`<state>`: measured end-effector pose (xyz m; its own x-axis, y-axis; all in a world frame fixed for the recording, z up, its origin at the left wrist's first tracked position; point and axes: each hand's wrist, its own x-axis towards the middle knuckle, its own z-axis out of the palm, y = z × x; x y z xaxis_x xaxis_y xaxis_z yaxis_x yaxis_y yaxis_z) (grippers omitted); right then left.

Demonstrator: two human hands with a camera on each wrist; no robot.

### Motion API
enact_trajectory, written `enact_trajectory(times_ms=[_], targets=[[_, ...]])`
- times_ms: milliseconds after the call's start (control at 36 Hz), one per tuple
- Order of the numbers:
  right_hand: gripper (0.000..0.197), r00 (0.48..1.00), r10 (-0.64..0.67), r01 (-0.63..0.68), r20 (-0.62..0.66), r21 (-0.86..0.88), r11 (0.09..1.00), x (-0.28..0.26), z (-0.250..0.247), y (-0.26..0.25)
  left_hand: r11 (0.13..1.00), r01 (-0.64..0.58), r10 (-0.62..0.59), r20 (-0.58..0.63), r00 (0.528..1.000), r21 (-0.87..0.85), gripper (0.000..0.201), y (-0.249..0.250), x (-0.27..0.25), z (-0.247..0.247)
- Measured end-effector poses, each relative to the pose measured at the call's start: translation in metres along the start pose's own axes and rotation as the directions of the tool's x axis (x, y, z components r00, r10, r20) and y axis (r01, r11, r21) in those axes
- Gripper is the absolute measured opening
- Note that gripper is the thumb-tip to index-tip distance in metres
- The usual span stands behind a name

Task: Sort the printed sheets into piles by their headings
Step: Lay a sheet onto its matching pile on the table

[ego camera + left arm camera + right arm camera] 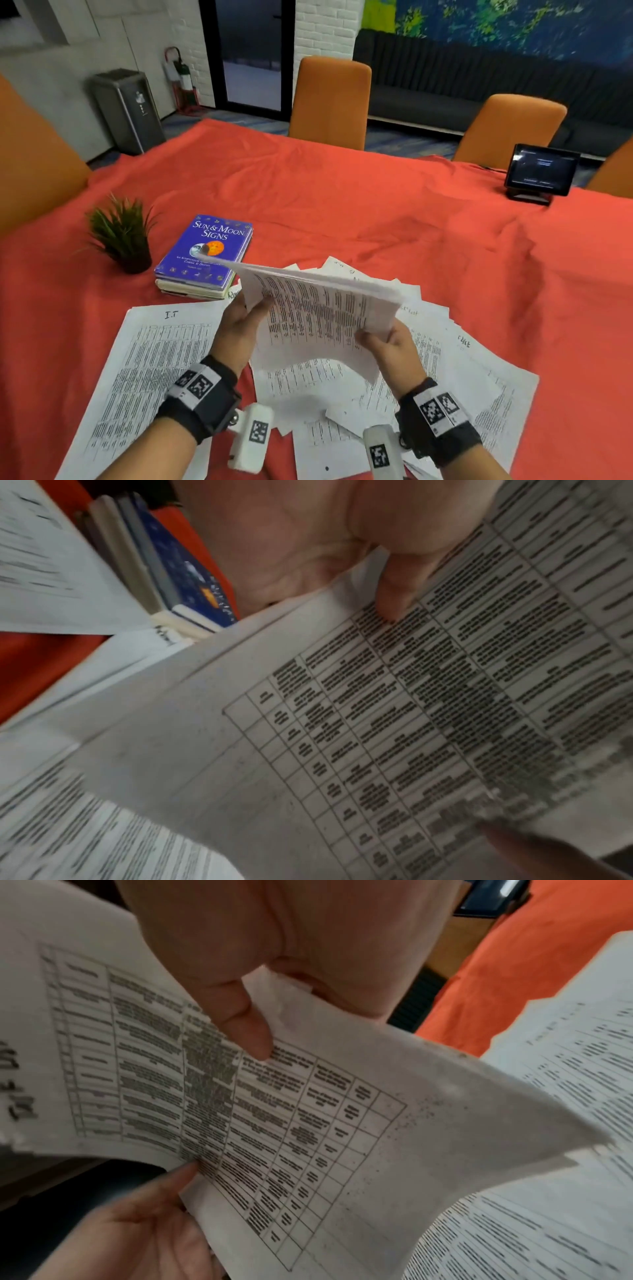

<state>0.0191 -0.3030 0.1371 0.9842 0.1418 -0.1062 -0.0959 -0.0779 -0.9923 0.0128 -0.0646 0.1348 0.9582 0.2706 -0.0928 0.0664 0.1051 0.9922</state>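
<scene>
sheets [318, 308] between both hands' grip

- Setting: office meeting room or lounge.
- Large table [342, 192] under an orange-red cloth, with orange upholstered chairs [330, 102] along its far side.
- Small touchscreen panel [541, 169] on a stand at the table's far right.
- Printed table sheets [147, 370] spread over the near edge; books [205, 253] and a potted plant [121, 233] beside them.
- Background: white brick wall [325, 27], glass door [251, 54], fire extinguisher [183, 77], grey bin [126, 109], long dark bench [445, 85] under a painted mural [513, 24].
</scene>
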Motion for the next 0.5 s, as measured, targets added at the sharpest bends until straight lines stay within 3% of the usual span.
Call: enact_trajectory(times_ms=[83, 194, 250, 333, 389, 417, 472, 500], targets=[[0.014, 0.989, -0.136, 0.133, -0.060, -0.057, 0.990, 0.000, 0.001, -0.004, 0.997, -0.060, 0.060, -0.009, 0.998, -0.052, 0.023, 0.006, -0.003, 0.002], [0.014, 0.974, -0.204, 0.190, -0.101, -0.134, 0.973, 0.004, 0.005, -0.004, 0.992, -0.121, 0.122, -0.038, 0.992, 0.029, 0.043, -0.001, -0.011, 0.003], [0.017, 0.969, -0.207, 0.191, -0.134, -0.123, 0.974, 0.004, 0.007, -0.001, 0.990, -0.117, 0.120, -0.036, 0.992, 0.078, 0.026, -0.009, -0.015, 0.002], [0.020, 0.965, -0.179, 0.185, -0.191, 0.014, 0.983, 0.005, 0.008, 0.006, 0.961, -0.078, 0.085, -0.014, 0.996, 0.265, 0.019, -0.024, -0.024, 0.002], [0.014, 0.963, -0.178, 0.184, -0.200, 0.007, 0.983, 0.003, 0.008, 0.007, 0.956, 0.024, -0.019, -0.022, 1.000, 0.292, 0.016, -0.028, -0.027, 0.002], [0.009, 0.960, -0.196, 0.199, -0.200, -0.003, 0.980, 0.000, 0.009, 0.002, 0.952, 0.019, -0.018, -0.007, 1.000, 0.306, 0.021, -0.026, -0.028, 0.003], [0.033, 0.939, -0.229, 0.231, -0.255, -0.023, 0.973, -0.004, 0.012, -0.005, 0.964, -0.056, 0.065, -0.026, 0.998, 0.261, 0.022, -0.019, -0.028, 0.007], [0.047, 0.935, -0.215, 0.219, -0.283, -0.016, 0.975, -0.007, 0.014, -0.009, 0.973, -0.063, 0.078, -0.060, 0.995, 0.222, 0.035, -0.014, -0.028, 0.011]])
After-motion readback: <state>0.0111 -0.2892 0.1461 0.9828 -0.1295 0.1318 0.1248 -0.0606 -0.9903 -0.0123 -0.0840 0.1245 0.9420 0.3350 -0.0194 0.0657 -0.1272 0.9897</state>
